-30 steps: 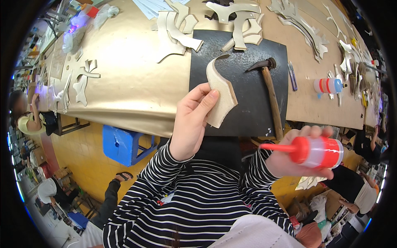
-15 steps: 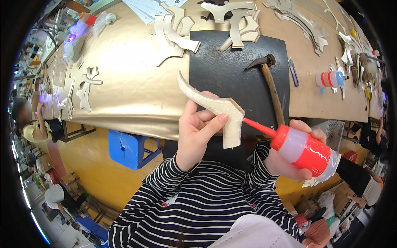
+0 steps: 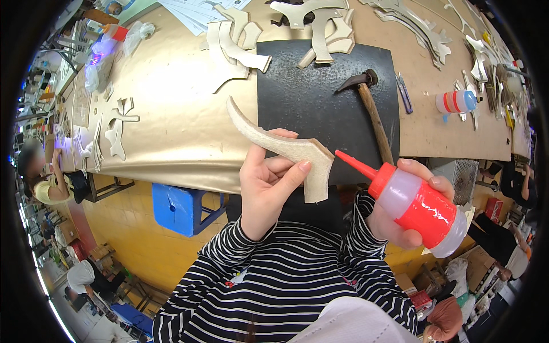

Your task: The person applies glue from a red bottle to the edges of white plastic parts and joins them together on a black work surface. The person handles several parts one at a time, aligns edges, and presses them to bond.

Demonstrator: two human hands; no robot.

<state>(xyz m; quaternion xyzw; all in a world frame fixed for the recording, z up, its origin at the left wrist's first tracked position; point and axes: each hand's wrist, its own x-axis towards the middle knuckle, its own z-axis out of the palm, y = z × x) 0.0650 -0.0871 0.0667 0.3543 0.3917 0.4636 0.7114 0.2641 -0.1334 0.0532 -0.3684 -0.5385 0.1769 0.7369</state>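
The piece [image 3: 297, 150], pale with a brownish edge, is in the left hand [image 3: 264, 186], gripped between the thumb on its upper face and the fingers beneath. Its curved tail reaches leftward and away beyond the fingertips, while its square end hangs to the right of the thumb, toward the body. The right hand [image 3: 384, 224] is wrapped around a bottle [image 3: 420, 208], red and clear, tilted so that its red nozzle [image 3: 357, 164] slants up toward the left hand. The nozzle's tip is at the piece's right edge; whether they touch, I cannot tell. Beyond both hands a black mat [image 3: 303, 97] lies on the tabletop [image 3: 177, 128]. On it, past the right hand's fingers, rests a hammer [image 3: 376, 120], handle toward that hand, head away. Further right of the hammer are a slim tool [image 3: 405, 96] and a blue-capped bottle [image 3: 456, 102] lying on its side. Straight ahead of the left hand, shaped pieces [image 3: 323, 37] overlap the mat's far edge, with more cutouts [image 3: 230, 48] to their left. Well left of that hand are small cutouts [image 3: 116, 137]. Below the tabletop's edge, left of the left hand, stands a blue stool [image 3: 176, 208].
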